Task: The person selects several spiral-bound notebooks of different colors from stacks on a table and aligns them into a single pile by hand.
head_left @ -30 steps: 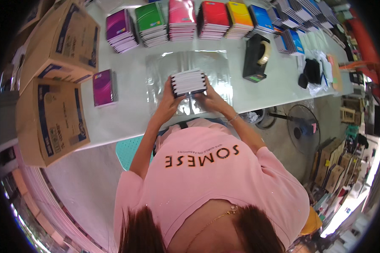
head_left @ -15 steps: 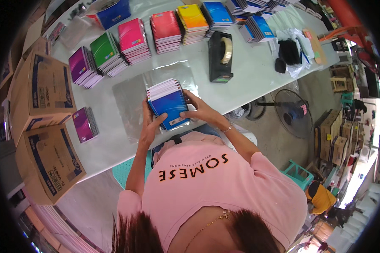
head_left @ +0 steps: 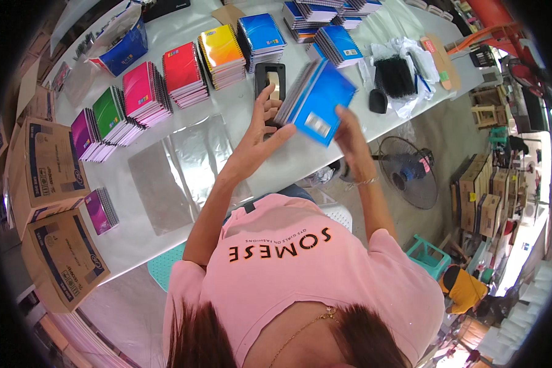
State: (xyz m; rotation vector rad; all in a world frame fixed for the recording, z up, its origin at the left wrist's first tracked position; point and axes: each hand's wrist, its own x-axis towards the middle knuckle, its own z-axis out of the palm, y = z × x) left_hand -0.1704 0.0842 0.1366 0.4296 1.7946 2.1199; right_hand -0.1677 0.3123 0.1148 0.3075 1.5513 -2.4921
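A small stack of blue spiral notebooks (head_left: 325,101) is tilted in the air above the table's near right part, slightly blurred. My right hand (head_left: 352,136) grips its right edge. My left hand (head_left: 259,136) is at the stack's left side with its fingers spread; its thumb tip is close to the lower corner, and whether it touches I cannot tell. Partly hidden behind my left hand is a black tape dispenser (head_left: 262,76) with a roll of tape. A clear plastic bag (head_left: 181,168) lies flat on the table to the left of my hands.
Stacked notebooks run along the far side: purple (head_left: 84,132), green (head_left: 109,113), pink (head_left: 143,92), red (head_left: 181,70), yellow (head_left: 221,49) and blue (head_left: 261,34). One purple notebook (head_left: 100,210) lies near cardboard boxes (head_left: 52,159). A black brush (head_left: 394,76) and a fan (head_left: 411,173) are at right.
The blue notebooks have moved from over the plastic bag to the right and away from me, now tilted. My left hand has let its fingers spread; my right hand keeps hold.
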